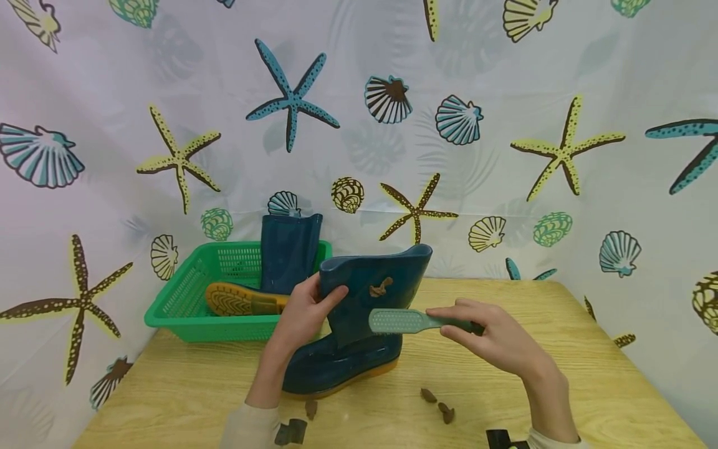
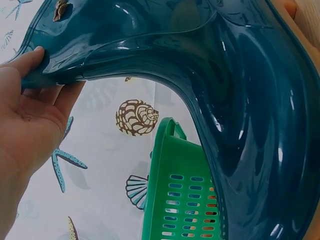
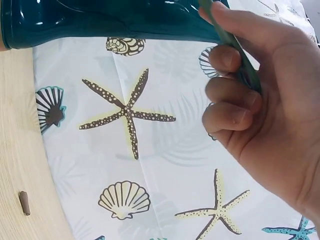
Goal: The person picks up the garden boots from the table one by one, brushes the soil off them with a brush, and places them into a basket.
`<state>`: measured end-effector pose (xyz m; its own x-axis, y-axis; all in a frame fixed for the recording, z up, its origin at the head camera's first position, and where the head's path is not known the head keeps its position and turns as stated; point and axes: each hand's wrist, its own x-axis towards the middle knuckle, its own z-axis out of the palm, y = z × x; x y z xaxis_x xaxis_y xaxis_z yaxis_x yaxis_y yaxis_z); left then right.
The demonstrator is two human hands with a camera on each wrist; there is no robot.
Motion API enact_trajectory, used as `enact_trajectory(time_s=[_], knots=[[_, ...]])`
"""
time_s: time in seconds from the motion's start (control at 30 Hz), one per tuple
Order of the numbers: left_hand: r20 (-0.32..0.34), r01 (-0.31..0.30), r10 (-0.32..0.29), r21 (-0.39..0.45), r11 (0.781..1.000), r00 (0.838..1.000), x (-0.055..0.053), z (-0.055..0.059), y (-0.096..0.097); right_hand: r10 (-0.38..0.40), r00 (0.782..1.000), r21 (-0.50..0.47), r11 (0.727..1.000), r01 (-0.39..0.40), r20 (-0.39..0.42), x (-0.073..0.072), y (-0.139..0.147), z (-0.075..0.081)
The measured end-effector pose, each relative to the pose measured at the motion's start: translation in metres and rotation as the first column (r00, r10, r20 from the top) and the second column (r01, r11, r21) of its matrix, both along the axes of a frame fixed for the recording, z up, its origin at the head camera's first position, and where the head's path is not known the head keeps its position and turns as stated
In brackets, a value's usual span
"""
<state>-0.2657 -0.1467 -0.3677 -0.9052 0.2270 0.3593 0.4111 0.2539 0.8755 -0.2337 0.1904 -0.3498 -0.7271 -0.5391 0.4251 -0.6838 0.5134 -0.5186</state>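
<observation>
A dark blue rubber boot (image 1: 342, 368) with a tan sole stands on the table, its toe toward the left. My left hand (image 1: 305, 310) grips the upper edge of its shaft, thumb on the near face and fingers behind. A brown clump (image 1: 381, 287) sticks to the shaft below the rim. My right hand (image 1: 487, 330) holds a green brush (image 1: 398, 320) by its dark handle, index finger stretched along it. The brush head overlaps the shaft just under the clump in the head view. In the right wrist view the other fingers curl round the handle (image 3: 245, 70).
A green plastic basket (image 1: 224, 328) stands at the back left with a second boot (image 1: 288, 252) in it, its tan sole showing. Several brown bits (image 1: 429, 395) lie on the wooden table (image 1: 521, 399) near the front. A patterned curtain (image 1: 348, 156) hangs behind.
</observation>
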Motion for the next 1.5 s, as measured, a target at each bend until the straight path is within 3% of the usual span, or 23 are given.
enact_trajectory(time_s=[0.2, 0.43, 0.53, 0.63, 0.77, 0.9, 1.23, 1.4, 1.5], knots=[[-0.015, 0.007, -0.007, -0.013, 1.000, 1.000, 0.000, 0.000, -0.001, -0.010, 0.975, -0.052, 0.999, -0.001, -0.220, -0.004, -0.005, 0.000], [-0.012, 0.016, -0.016, -0.005, 1.000, 1.000, -0.001, -0.001, -0.002, -0.105, 0.914, -0.135, 0.989, 0.056, -0.392, -0.006, -0.002, 0.003], [-0.015, 0.012, -0.012, 0.002, 1.000, 1.000, -0.002, -0.002, -0.002, -0.121, 0.914, -0.157, 0.985, 0.063, -0.387, -0.005, 0.000, 0.003], [-0.015, 0.008, -0.008, 0.008, 1.000, 1.000, -0.001, -0.002, -0.002, -0.093, 0.938, -0.153, 0.987, 0.044, -0.333, -0.004, 0.002, 0.003], [-0.012, 0.005, -0.005, 0.014, 1.000, 1.000, -0.001, -0.002, -0.001, 0.013, 0.978, -0.095, 0.995, -0.033, -0.206, -0.003, 0.000, 0.001], [-0.010, 0.005, -0.005, 0.010, 1.000, 1.000, 0.000, -0.001, -0.001, 0.020, 0.989, -0.042, 0.999, -0.026, -0.145, -0.003, -0.006, -0.001], [-0.009, 0.029, -0.028, 0.014, 0.999, 1.000, -0.001, -0.001, -0.002, -0.131, 0.941, -0.082, 0.991, 0.110, -0.311, -0.003, -0.004, 0.001], [-0.008, 0.014, -0.013, 0.021, 1.000, 1.000, -0.002, -0.002, -0.002, -0.201, 0.914, -0.102, 0.979, 0.175, -0.354, -0.003, 0.004, 0.003], [-0.003, 0.005, -0.005, 0.031, 1.000, 1.000, -0.001, -0.002, -0.002, -0.218, 0.908, -0.122, 0.975, 0.186, -0.357, -0.003, 0.008, 0.004]])
